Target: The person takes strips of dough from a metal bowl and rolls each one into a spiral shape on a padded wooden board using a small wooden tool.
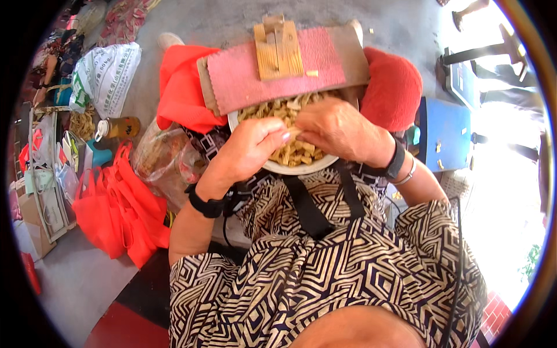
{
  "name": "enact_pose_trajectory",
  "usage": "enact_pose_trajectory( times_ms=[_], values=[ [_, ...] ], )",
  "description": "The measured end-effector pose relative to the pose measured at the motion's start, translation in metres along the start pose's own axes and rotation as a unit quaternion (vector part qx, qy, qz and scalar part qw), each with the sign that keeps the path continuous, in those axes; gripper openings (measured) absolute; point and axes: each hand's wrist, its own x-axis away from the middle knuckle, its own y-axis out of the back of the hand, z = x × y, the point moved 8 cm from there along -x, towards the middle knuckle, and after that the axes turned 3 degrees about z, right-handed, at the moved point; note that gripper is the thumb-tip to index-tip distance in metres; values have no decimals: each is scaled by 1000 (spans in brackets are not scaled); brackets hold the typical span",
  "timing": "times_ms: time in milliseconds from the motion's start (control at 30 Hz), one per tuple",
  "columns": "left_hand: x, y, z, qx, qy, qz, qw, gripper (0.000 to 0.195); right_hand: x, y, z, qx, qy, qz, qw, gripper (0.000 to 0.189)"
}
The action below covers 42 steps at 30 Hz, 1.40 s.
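Over a white bowl full of pale yellow cut pieces, which look like dried plant matter, my two hands almost meet. My left hand pinches one end of a pale yellow piece between thumb and fingers. Curled fingers of my right hand grip the same piece from the other side and hide part of it. Just beyond the bowl, a wooden board lies across my knees, partly covered by a pink cloth. On it stands a small wooden block with a slot, beside one loose piece.
Red cloths cover my left knee and right knee. Left are red bags, a clear plastic bag, a drink bottle, a printed white sack and a metal rack. A blue box stands right.
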Motion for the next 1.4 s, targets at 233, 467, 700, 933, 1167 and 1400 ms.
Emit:
enact_pose_trajectory(
  times_ms=[233,467,700,933,1167,1400],
  values=[
    [14,12,2,78,14,41,996,21,14,-4,-19,-294,-132,65,944,14],
    [-59,101,26,-37,-53,-196,978,16,-38,12,-107,-335,-246,-182,891,14],
    [-80,114,22,-86,47,-246,964,15,-54,19,-136,-258,-255,-217,906,13],
    [-100,115,39,-170,17,-269,948,17,-59,15,-140,-82,-214,-227,947,18],
    [-70,144,97,-198,-3,-376,905,19,-23,14,-103,-32,-202,-159,966,22],
    [-22,48,91,57,84,-220,970,18,14,-63,-117,-26,-198,178,963,24]
  ],
)
